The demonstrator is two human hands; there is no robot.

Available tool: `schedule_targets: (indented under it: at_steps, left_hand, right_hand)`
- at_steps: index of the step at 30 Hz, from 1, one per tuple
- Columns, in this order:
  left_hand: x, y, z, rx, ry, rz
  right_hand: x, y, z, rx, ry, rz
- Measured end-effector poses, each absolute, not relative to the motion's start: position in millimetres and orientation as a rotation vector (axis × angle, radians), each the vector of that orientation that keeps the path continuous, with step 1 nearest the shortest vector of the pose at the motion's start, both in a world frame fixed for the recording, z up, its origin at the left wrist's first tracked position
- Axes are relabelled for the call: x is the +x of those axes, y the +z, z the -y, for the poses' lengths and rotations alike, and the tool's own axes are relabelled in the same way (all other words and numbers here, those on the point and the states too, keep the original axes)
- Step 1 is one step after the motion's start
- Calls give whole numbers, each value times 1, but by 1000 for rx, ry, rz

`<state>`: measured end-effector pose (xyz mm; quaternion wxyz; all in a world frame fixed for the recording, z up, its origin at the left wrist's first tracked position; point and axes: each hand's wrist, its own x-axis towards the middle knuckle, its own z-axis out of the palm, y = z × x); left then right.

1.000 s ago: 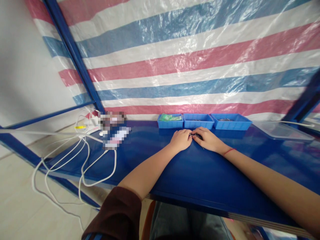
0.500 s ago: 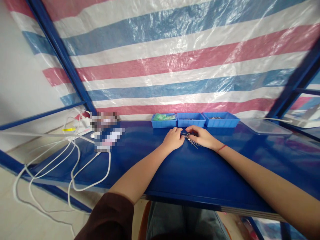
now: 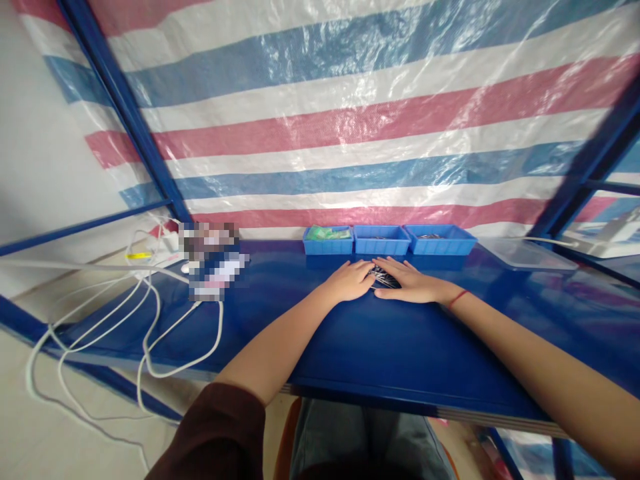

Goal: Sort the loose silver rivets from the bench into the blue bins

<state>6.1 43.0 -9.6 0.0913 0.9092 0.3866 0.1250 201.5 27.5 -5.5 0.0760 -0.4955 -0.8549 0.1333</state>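
Nearest, at 6 o'clock, grey trousers show below the front edge of the blue worktop; a brown sleeve covers the upper left arm at 7 o'clock.

Farther in, a small pile of thin metal rods lies on the worktop between the two hands. The left hand meets it from 9 o'clock, fingers bent at its edge; I cannot tell whether its grip takes any rod. The right hand, a red cord at its wrist, lies at 3 o'clock with its grip released, thumb and fingers spread around the pile.

From the pile, white cables loop at 8 to 9 o'clock. Beyond the hands stand three blue plastic bins: one with green packets at 11, a middle bin at 12 and a wider bin at 1 to 2 o'clock, these two holding small metal pieces. A flat transparent plastic panel lies near 3 o'clock. Farthest, a striped plastic sheet hangs at 12.
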Motion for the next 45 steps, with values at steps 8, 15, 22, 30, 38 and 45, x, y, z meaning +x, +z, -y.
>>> schedule_targets:
  at_steps: [8,15,22,30,38,45]
  left_hand:
    - [5,-18,-50,2710,623,-1163]
    - [6,-17,-48,2740,780,-1204]
    - [8,-16,-46,2744,805,-1257]
    - [8,-12,-48,2579,1098,-1067]
    - [9,-10,-53,2479,1185,-915]
    - [14,-13,-52,2316,1227,-1060]
  right_hand:
    - [182,-13,-31,-1198,340,2392]
    - [189,-8,-36,-1284,246,2257]
    - [190,-8,-38,-1109,72,2223]
    - [185,1,-33,-1111,263,1973]
    - [184,-2,-36,-1044,840,1634]
    - [183,7,-32,-1016,921,1495]
